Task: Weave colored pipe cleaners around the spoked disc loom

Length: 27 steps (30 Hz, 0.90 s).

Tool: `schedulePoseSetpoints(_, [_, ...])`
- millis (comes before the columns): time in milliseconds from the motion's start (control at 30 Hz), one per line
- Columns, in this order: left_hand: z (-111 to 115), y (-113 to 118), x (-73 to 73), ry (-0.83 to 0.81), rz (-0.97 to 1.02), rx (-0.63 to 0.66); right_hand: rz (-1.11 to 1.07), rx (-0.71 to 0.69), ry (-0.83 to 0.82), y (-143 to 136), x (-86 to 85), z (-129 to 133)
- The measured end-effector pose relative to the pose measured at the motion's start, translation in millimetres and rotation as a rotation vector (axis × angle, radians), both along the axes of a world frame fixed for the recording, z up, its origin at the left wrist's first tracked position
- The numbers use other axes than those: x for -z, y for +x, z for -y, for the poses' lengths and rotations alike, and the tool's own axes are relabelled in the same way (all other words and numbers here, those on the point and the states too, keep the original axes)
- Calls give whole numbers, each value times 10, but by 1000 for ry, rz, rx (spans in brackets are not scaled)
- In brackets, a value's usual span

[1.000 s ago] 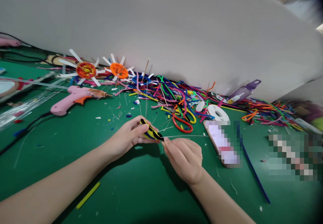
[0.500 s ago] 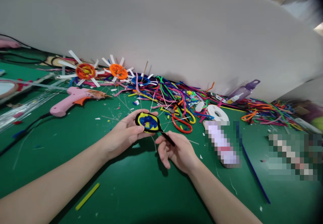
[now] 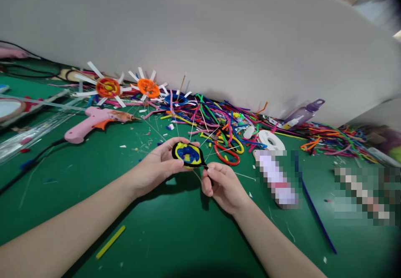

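We hold a small, rounded disc of blue, yellow and black fuzzy stems (image 3: 188, 154) above the green tabletop (image 3: 163, 236).
We see its patterned face, tilted up towards us: a yellow centre, a blue ring, a yellow band and a black edge. Thin, pale, straight spokes (image 3: 191, 130) fan outward, and a loose black fuzzy end (image 3: 211, 180) trails from its lower right.

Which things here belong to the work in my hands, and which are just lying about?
In the work:
black, yellow and blue disc, in your left hand
black strip, in your right hand

Lying about, it seems:
pink glue gun
red-handled scissors
yellow strip
purple bottle
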<state>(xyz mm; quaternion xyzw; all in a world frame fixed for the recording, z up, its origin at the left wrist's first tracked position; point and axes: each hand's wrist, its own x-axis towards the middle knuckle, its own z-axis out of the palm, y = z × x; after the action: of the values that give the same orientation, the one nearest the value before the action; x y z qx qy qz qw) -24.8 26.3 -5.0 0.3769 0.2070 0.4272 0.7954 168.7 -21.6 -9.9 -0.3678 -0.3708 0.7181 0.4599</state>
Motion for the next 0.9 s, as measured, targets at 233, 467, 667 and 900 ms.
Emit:
schedulePoseSetpoints(233, [-26,19,40,0,-72,-50,685,344,441,-91,-39,99])
schedulePoseSetpoints(467, [-9,90,39,24,-106,-78,1227,506,1178,-15,-28,83])
schedulePoseSetpoints(667, [-7,70,55,-9,-113,-63,1462,487,1534,-16,-62,103])
schedulePoseSetpoints(900, [-14,49,48,-63,-86,-99,753,318,538,-59,-13,61])
